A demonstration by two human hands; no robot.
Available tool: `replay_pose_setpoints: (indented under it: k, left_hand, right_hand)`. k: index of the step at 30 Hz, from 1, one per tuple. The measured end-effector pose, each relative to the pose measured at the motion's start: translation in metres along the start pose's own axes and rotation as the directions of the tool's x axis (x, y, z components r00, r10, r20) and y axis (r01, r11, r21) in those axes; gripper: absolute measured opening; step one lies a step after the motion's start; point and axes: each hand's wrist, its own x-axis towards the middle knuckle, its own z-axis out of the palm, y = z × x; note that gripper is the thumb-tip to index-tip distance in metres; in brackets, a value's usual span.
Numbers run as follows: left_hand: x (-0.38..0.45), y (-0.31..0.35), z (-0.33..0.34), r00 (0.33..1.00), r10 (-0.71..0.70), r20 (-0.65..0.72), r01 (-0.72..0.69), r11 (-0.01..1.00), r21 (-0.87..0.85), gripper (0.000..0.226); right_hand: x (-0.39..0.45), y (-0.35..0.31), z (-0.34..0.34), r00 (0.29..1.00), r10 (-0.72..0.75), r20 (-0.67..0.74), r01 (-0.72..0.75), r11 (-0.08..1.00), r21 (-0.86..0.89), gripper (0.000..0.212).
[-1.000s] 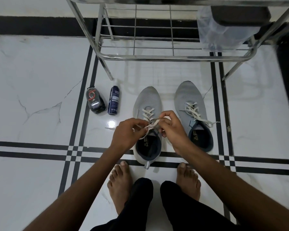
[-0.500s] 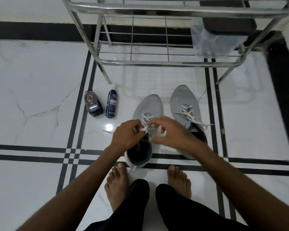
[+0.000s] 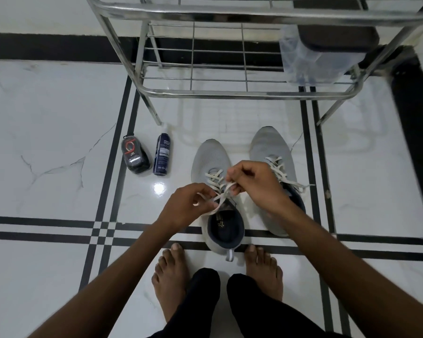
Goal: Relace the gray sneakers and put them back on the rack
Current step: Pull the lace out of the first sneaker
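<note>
Far left on the floor there's a dark shoe-polish thing and a blue spray can lying side by side. Next over, the left hand has its fingers pinched on a strand of the white lace over the left gray sneaker. The right hand pinches the other strand (looks pulled taut). The right gray sneaker sits just beside it, laced. Both are on the floor in front of the metal rack.
</note>
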Motion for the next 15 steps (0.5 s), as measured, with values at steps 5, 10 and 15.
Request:
replay_pose_setpoints:
  k: [5, 10, 15]
  left_hand:
    - [-0.001, 0.013, 0.013, 0.99, 0.113, -0.079, -0.101, 0.986, 0.136, 0.025]
    - [0.01, 0.028, 0.018, 0.997, 0.027, -0.067, -0.027, 1.0, 0.002, 0.022]
    - [0.003, 0.032, -0.003, 0.996, -0.087, -0.021, 0.077, 0.954, -0.289, 0.027]
  right_hand:
    - [-0.01, -0.023, -0.007, 0.967, 0.236, 0.094, -0.244, 0.758, 0.605, 0.018]
    - [-0.016, -0.009, -0.017, 0.968, 0.25, 0.033, -0.204, 0.702, 0.682, 0.034]
    - [-0.009, 0.02, -0.041, 0.988, -0.155, 0.021, 0.132, 0.756, -0.641, 0.036]
